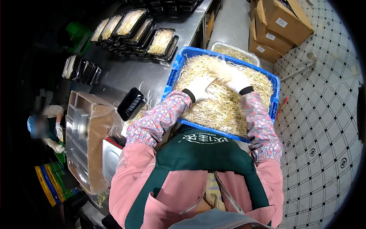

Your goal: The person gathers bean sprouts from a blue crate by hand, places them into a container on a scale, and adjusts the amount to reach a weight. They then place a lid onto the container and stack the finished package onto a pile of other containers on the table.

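Observation:
Pale bean sprouts (223, 110) fill a blue plastic crate (169, 83) in front of me. My left hand (199, 88), in a white glove, rests on the sprouts at the crate's left side, with its visible fingers spread apart. Inside the crate on the right is my right hand (237, 81), also gloved. Its fingers are closed on a clump of sprouts (219, 70), blurred by motion, above the heap. A black plastic tray (130, 104) lies to the left of the crate, with loose sprouts beside it.
Stacked black trays of sprouts (161, 41) stand on the steel table (120, 78). A cardboard box (100, 133) with clear lids and a scale (111, 158) are at left. Cartons (280, 26) stand at back right; a co-worker (51, 122) is far left.

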Available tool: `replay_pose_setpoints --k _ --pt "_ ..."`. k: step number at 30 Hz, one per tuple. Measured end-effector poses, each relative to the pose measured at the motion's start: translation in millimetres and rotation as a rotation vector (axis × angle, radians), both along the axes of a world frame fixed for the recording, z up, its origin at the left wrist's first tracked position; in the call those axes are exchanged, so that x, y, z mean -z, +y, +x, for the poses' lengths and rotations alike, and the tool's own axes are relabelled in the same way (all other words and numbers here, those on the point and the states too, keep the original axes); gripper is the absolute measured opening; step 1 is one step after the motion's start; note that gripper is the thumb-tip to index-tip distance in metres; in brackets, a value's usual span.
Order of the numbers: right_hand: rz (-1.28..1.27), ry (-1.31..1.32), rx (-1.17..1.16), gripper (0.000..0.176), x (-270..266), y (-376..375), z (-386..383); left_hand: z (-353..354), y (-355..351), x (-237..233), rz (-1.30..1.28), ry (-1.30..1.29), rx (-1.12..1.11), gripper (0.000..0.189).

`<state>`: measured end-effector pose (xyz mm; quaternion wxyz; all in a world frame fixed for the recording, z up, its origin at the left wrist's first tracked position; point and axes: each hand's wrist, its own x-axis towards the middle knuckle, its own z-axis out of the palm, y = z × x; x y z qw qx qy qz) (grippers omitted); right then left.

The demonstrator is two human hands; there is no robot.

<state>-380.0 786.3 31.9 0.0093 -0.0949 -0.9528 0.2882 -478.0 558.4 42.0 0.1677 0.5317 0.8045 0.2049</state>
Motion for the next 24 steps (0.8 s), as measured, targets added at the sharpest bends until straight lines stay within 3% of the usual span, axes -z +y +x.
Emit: replay_pose_setpoints --k 1,2,4,5,7,9,11,12,13,17,19,22,24 --pt "0.026 -0.195 -0.054 0.076 11 -12 -9 -1 -3 -4 -0.030 -0.030 -0.012 0.078" --pt "-0.030 -0.182 -0.112 0.083 16 -9 -11 -15 -17 19 -0.002 -0.053 -0.005 0.097" --pt "-0.144 -0.163 -0.231 0.097 11 -3 -13 -23 -45 1 0.083 -0.218 -0.127 0.091" --pt "-0.227 -0.330 -0.207 0.107 -4 7 -14 -24 -60 3 0.133 -0.302 -0.231 0.088" --pt "-0.323 -0.235 -0.091 0.104 -20 13 -16 -21 -80 24 0.247 -0.414 -0.436 0.068" --pt "-0.330 0.003 0.010 0.100 9 13 -33 -11 -81 50 0.276 -0.496 -0.503 0.062" --pt "-0.281 0.014 0.069 0.101 8 -20 -37 4 -71 64 0.205 -0.469 -0.399 0.051" --pt "-0.439 -0.090 0.013 0.101 5 -39 -33 14 -69 58 0.237 -0.525 -0.410 0.050" --pt "-0.416 -0.116 -0.132 0.104 -8 -50 -27 21 -70 51 0.272 -0.583 -0.421 0.050" --pt "0.099 -0.148 -0.140 0.126 -39 -83 10 24 -95 74 0.437 -0.673 -0.369 0.047" --pt "0.285 -0.159 -0.170 0.142 -52 -104 23 30 -100 59 0.456 -0.663 -0.371 0.046" --pt "0.419 -0.159 -0.113 0.143 -65 -146 30 31 -101 68 0.620 -0.826 -0.434 0.046" --pt "0.510 -0.194 -0.050 0.142 -55 -164 27 27 -107 58 0.615 -0.787 -0.496 0.045"
